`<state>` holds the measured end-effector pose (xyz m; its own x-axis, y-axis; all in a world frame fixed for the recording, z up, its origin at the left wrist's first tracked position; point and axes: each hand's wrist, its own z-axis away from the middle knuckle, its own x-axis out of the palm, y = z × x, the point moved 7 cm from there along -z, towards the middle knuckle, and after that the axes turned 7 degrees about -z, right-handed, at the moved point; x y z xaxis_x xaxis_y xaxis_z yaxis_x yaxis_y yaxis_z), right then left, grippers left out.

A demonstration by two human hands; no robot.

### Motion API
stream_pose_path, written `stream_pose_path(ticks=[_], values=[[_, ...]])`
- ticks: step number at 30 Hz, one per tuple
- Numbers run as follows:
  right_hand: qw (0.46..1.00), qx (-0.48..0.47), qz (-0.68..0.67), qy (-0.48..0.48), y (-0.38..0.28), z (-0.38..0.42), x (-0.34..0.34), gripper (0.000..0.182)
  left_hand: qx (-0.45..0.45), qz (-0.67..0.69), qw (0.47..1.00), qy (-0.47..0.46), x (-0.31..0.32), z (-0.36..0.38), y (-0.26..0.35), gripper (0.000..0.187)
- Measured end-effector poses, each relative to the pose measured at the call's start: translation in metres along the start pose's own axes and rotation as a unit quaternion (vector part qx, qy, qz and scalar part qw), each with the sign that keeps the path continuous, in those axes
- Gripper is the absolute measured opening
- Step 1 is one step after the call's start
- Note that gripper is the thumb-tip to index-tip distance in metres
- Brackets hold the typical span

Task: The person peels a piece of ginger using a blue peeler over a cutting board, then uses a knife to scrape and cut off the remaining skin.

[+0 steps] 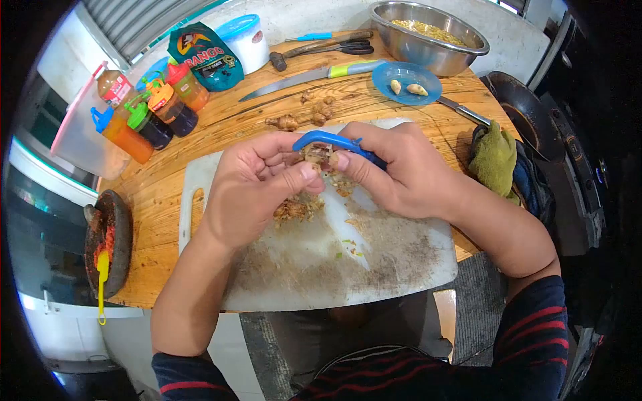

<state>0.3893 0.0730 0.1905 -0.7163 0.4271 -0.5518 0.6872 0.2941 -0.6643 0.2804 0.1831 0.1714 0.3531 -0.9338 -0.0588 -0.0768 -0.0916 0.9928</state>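
Observation:
My left hand (251,187) pinches a small knobby root piece (313,155), ginger-like, between thumb and fingers. In my right hand (404,167) is a blue-handled peeler (328,139), its blade side against the root and the thumb close to it. Fingers partly cover the root. Both hands are above a worn white cutting board (348,267). Brown peelings (292,208) lie on the board under my left hand. Beyond the board, unpeeled root pieces (321,110) rest on the wooden table. Two pale peeled pieces (416,89) sit on a blue plate (384,75).
A large knife (301,80) lies behind the roots, near a hammer-like tool (277,61). Sauce bottles (150,120) stand at left, above a stone mortar (120,247) with red paste. A steel bowl (428,57) is at the back right; a wok (528,120) is at right.

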Motion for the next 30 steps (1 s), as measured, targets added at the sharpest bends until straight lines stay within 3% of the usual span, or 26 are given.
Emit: stream_pose_path(ticks=[6, 11, 17, 21, 23, 30], values=[[0.999, -0.03, 0.01, 0.022, -0.003, 0.0, 0.001, 0.025, -0.023, -0.019, 1.0, 0.009, -0.001, 0.001, -0.005, 0.034], [0.996, -0.014, -0.084, 0.016, -0.001, -0.002, 0.003, 0.025, 0.018, -0.033, 0.999, 0.019, 0.002, 0.002, 0.003, 0.033], [0.999, 0.025, -0.021, 0.04, -0.004, 0.001, 0.0, 0.023, 0.001, -0.044, 0.999, 0.025, -0.003, 0.002, 0.001, 0.03], [0.997, 0.03, -0.047, 0.053, -0.004, 0.001, 0.0, 0.025, 0.022, -0.034, 0.999, 0.033, -0.002, 0.002, 0.003, 0.029], [0.994, -0.003, -0.1, 0.046, 0.002, -0.001, 0.003, 0.029, 0.023, -0.029, 0.999, 0.036, -0.002, 0.003, 0.004, 0.03], [0.997, 0.013, -0.081, 0.005, -0.005, -0.001, 0.004, 0.034, 0.037, -0.041, 0.998, 0.036, 0.001, 0.003, 0.01, 0.03]])
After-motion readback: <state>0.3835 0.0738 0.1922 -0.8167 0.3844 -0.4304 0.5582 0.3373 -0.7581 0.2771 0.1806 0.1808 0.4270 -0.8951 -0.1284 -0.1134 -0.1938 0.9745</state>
